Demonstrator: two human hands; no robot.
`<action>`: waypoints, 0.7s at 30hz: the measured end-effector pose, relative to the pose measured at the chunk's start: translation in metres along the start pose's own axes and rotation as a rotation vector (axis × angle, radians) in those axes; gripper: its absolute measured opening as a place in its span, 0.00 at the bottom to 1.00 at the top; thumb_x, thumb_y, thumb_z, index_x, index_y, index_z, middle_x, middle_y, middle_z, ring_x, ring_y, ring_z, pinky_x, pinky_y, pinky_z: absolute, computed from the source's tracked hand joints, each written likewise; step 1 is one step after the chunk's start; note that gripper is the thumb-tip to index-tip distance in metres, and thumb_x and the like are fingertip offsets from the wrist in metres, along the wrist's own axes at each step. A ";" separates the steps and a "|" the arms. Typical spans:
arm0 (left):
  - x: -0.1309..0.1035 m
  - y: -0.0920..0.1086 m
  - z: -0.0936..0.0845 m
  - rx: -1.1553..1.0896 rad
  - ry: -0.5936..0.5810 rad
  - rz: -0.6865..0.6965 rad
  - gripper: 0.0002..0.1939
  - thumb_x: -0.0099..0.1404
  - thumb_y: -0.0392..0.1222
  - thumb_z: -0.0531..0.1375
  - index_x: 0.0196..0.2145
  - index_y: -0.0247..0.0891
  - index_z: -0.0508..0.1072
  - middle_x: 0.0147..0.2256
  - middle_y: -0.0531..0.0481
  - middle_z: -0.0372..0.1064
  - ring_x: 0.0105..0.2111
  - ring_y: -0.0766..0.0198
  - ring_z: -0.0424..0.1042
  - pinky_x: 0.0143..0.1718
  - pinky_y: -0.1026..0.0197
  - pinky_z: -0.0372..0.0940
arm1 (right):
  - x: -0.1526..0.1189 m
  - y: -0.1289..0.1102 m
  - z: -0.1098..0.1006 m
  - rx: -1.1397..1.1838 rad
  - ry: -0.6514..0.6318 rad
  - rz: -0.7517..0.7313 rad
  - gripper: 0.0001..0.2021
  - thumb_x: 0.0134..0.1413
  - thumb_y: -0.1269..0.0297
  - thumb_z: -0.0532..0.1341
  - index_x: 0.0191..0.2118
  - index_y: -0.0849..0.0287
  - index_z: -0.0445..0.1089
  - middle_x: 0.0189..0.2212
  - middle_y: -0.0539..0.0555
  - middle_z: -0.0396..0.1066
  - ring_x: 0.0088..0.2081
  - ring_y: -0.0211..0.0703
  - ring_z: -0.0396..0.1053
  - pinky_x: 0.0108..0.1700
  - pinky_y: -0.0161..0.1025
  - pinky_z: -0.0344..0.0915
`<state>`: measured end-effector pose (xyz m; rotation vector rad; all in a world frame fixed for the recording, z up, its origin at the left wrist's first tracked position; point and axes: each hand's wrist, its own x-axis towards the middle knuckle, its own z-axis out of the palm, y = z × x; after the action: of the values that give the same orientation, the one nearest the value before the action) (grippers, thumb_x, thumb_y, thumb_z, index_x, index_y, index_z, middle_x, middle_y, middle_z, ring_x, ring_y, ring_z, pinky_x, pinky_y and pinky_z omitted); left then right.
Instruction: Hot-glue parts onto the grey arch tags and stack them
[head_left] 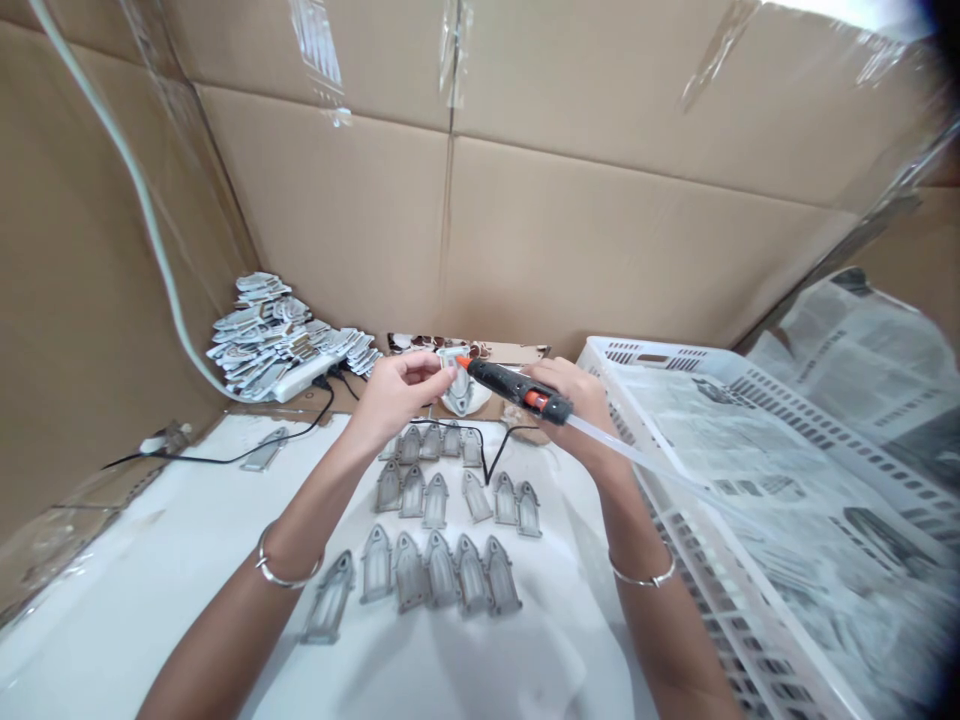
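Nearest, on the white table cover (150,580): rows of grey arch-shaped pieces (439,570) lying flat, one piece (328,598) apart at the left end, another stray piece (264,450) farther left. Both forearms cross above them, each wrist with a thin metal bangle (279,575).

Right side: white slotted plastic crate (720,560), lined with newspaper, just beside the cover.

Middle distance: left hand (394,395), fingers pinched closed on a small pale piece (442,372) held at the nozzle. Right hand (574,400) wrapped around a black glue gun (517,388) with orange tip and trigger, nozzle pointing left; a clear glue stick (637,460) trails from its back over the crate. A black cord (491,450) loops below.

Far left: heap of printed cut-outs (277,335), a white power strip (300,378) beside it.

Farthest: cardboard walls (570,230).
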<state>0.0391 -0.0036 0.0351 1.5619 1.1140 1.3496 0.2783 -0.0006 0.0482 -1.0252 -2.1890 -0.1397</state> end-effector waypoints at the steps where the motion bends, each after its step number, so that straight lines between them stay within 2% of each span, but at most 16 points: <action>1: 0.000 0.000 0.000 0.001 0.000 0.004 0.16 0.57 0.52 0.67 0.29 0.34 0.76 0.28 0.50 0.71 0.27 0.66 0.66 0.30 0.65 0.62 | 0.000 0.000 0.000 0.005 0.008 -0.011 0.08 0.57 0.68 0.57 0.29 0.57 0.70 0.27 0.51 0.70 0.32 0.41 0.65 0.33 0.37 0.56; 9: 0.002 -0.003 0.001 0.016 0.007 -0.009 0.15 0.57 0.51 0.67 0.29 0.34 0.76 0.26 0.51 0.70 0.26 0.67 0.65 0.28 0.65 0.60 | 0.001 0.000 0.003 -0.038 0.003 -0.024 0.12 0.61 0.65 0.55 0.27 0.57 0.69 0.30 0.53 0.74 0.33 0.42 0.63 0.34 0.38 0.55; 12: 0.005 -0.009 -0.001 0.009 -0.001 -0.018 0.16 0.57 0.52 0.67 0.28 0.34 0.76 0.26 0.51 0.70 0.27 0.67 0.66 0.30 0.65 0.62 | 0.002 0.012 -0.003 -0.133 -0.031 0.096 0.11 0.59 0.63 0.56 0.26 0.57 0.69 0.29 0.53 0.73 0.33 0.43 0.65 0.32 0.37 0.54; 14: 0.007 -0.016 -0.002 0.014 -0.016 -0.035 0.17 0.57 0.54 0.66 0.29 0.34 0.77 0.27 0.50 0.72 0.27 0.66 0.68 0.31 0.64 0.63 | 0.001 0.026 -0.006 -0.224 -0.133 0.281 0.12 0.58 0.58 0.58 0.27 0.56 0.71 0.28 0.54 0.74 0.31 0.43 0.66 0.30 0.37 0.53; 16: 0.011 -0.024 -0.002 0.034 -0.013 -0.060 0.18 0.56 0.54 0.67 0.30 0.34 0.78 0.28 0.49 0.74 0.27 0.65 0.69 0.31 0.64 0.64 | 0.000 0.044 -0.005 -0.286 -0.293 0.457 0.14 0.58 0.53 0.59 0.32 0.56 0.75 0.31 0.55 0.76 0.32 0.45 0.69 0.29 0.37 0.53; 19: 0.018 -0.044 -0.004 0.071 0.049 -0.096 0.19 0.51 0.53 0.69 0.31 0.34 0.78 0.29 0.47 0.76 0.28 0.62 0.72 0.31 0.63 0.65 | -0.002 0.070 0.003 -0.358 -0.591 0.631 0.14 0.53 0.54 0.63 0.39 0.57 0.78 0.39 0.58 0.79 0.38 0.48 0.73 0.31 0.37 0.57; 21: 0.024 -0.060 -0.014 0.101 0.109 -0.125 0.19 0.47 0.51 0.70 0.31 0.33 0.77 0.30 0.45 0.77 0.29 0.60 0.73 0.33 0.61 0.66 | -0.003 0.081 0.010 -0.377 -0.796 0.745 0.12 0.50 0.56 0.65 0.37 0.59 0.78 0.39 0.59 0.79 0.38 0.49 0.74 0.32 0.37 0.59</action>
<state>0.0194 0.0384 -0.0119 1.4773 1.3425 1.3259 0.3316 0.0564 0.0233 -2.3532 -2.2859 0.2540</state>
